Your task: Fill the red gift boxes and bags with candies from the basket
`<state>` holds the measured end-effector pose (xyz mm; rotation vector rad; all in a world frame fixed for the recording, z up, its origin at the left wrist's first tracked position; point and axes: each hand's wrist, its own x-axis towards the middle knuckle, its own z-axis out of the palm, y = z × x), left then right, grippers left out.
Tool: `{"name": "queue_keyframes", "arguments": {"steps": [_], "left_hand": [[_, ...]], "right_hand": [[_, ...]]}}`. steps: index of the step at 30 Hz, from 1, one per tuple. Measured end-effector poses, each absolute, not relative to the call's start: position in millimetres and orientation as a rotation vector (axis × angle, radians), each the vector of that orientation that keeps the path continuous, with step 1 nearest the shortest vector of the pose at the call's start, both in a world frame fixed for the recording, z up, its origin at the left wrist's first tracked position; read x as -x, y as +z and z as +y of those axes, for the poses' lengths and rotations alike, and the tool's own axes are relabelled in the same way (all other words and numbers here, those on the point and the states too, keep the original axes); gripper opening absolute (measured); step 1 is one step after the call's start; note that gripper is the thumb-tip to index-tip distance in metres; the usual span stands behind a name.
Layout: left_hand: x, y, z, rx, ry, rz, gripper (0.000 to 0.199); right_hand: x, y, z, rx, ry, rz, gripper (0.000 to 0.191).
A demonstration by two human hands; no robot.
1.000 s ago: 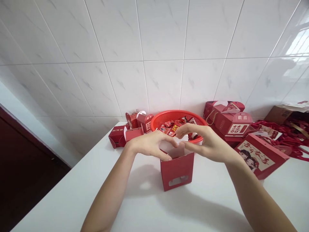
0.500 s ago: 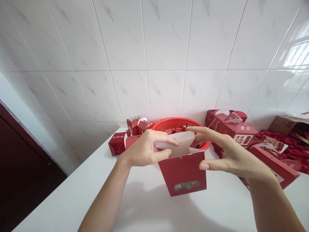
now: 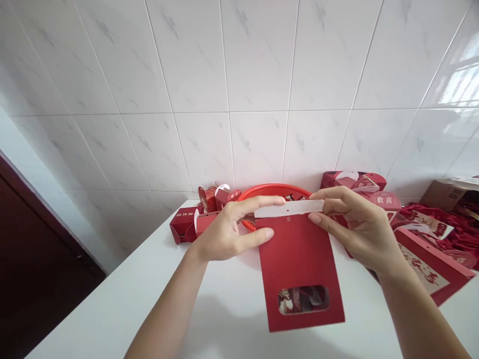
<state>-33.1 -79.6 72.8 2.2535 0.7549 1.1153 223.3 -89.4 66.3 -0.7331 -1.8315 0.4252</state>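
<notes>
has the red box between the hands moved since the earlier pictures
Yes, the red box has shifted to the right and nearer the person, judged against the tiled wall.

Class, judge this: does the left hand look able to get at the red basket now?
Probably not freely: the left hand is busy at the top of the red box, which partly covers the red basket.

Pink flap (image 3: 385, 200), right: "歡喜"; other lettering unclear.

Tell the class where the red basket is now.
The red basket sits mid-view against the tiled wall, behind the red box.
</notes>
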Motion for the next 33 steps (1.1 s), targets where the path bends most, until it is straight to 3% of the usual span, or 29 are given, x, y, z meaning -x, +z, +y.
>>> {"name": "queue_keyframes", "arguments": {"steps": [4,9,12,27,33], "left_hand": [[29.5,71.6,-78.7,-2.162,1.258,0.773,0.052],[28.3,72.5,-77.0,-2.115,1.285,0.719,0.019],[28.1,72.1,-75.8,-2.091,1.295,0.730,0.012],[25.3,70.0,-76.5,-2.151,1.483,0.770,0.012],[26.9,71.9,-76.5,-2.233,1.470,0.734,0.015]], "right_hand": [[-219.6,63.4,-87.6,0.688,0.402,-1.817,0.013],[-217.0,66.5,-91.1,0.702,0.262,-1.887,0.006],[-215.5,68.4,-93.6,0.711,0.284,-1.969,0.008],[-213.0,66.4,-92.1,0.933,0.459,-2.046,0.024],[-218.3,73.5,-93.3,0.817,0.382,-1.958,0.017]]}}
